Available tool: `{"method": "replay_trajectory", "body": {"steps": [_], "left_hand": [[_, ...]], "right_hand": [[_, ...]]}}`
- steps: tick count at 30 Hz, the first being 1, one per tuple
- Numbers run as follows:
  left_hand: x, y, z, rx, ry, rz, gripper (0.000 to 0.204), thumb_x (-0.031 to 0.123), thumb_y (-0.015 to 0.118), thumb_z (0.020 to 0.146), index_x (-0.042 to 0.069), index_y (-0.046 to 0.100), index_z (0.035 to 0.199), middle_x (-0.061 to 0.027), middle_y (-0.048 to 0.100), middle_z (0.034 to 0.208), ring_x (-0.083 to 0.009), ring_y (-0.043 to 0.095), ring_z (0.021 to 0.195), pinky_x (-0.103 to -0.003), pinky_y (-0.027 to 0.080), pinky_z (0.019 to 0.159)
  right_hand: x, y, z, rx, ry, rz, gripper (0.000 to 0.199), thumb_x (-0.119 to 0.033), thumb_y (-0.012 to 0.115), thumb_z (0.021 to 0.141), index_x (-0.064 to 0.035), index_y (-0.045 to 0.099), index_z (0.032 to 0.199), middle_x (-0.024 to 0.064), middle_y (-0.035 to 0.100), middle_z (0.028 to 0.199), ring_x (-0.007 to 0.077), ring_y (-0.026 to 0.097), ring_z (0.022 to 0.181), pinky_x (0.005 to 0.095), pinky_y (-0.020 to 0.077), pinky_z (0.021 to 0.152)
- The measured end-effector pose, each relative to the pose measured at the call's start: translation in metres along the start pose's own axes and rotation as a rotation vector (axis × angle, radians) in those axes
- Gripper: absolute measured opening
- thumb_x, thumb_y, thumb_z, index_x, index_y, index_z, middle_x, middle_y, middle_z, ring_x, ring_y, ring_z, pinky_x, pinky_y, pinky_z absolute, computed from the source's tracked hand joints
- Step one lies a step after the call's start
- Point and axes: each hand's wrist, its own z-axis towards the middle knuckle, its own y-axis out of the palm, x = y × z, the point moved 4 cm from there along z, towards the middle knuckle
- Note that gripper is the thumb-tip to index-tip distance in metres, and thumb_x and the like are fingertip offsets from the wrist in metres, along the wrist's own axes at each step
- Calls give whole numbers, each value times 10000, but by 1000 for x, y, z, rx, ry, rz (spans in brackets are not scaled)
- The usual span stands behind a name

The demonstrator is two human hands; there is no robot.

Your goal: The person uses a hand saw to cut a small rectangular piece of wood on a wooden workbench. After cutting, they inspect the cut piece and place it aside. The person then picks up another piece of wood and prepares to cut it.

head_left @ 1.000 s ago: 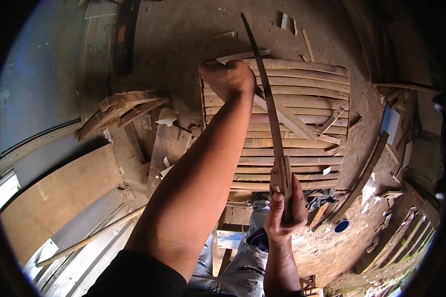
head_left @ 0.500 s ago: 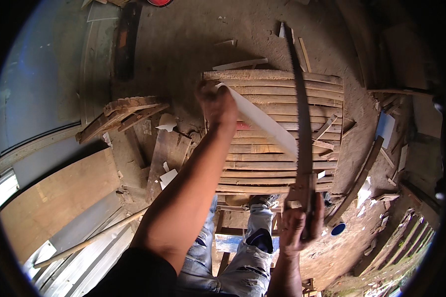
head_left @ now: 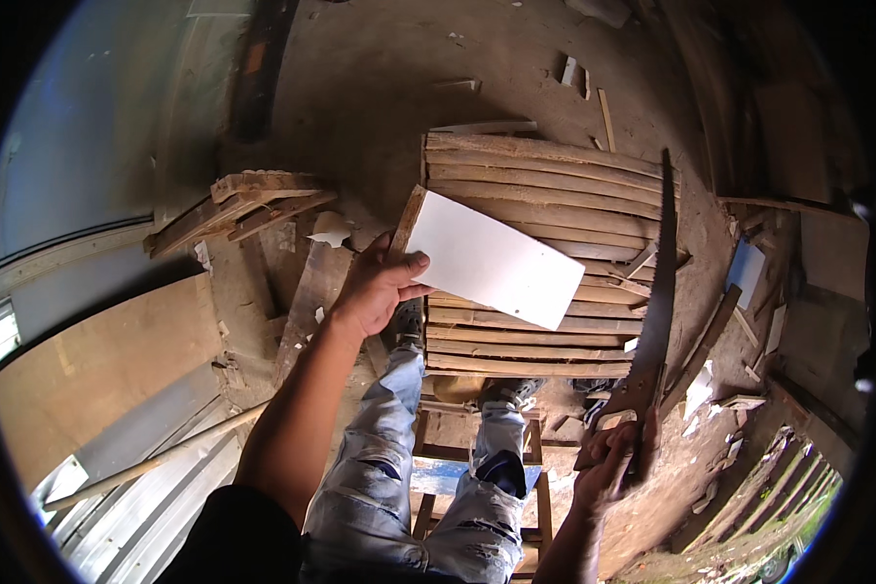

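My left hand (head_left: 384, 282) grips one end of a white-faced board (head_left: 496, 258), its thumb on the white face and the fingers beneath. A bare wood edge shows at the held end. The board is tilted so its broad face is visible, above a low slatted bench (head_left: 545, 180). In my right hand (head_left: 618, 457) is the wooden handle of a handsaw (head_left: 655, 321). The blade points away from me, along the bench's right side, apart from the board.
Thin wood offcuts (head_left: 639, 261) lie on the bench's right side. A small wooden stand (head_left: 253, 200) is at the left, near a leaning plywood sheet (head_left: 117, 360). Wood strips (head_left: 605, 117) lie on the dirt floor beyond the bench. A blue-white panel piece (head_left: 747, 265) stands at the right.
The board has turned from nearly edge-on to show its broad white face, and my left hand came lower and nearer. The handsaw has moved right and toward me, away from the board.
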Motion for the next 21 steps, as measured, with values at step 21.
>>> {"method": "replay_trajectory", "body": {"steps": [21], "left_hand": [[-64,12,-4,210,730,809,162,84,717,873,58,688,1031,-60,691,899,-191,653,867,-317,515,789]], "right_hand": [[19,42,12,-95,-120,-241,172,-54,590,977,22,693,1092,52,591,839,124,516,702,248,376,586]]}}
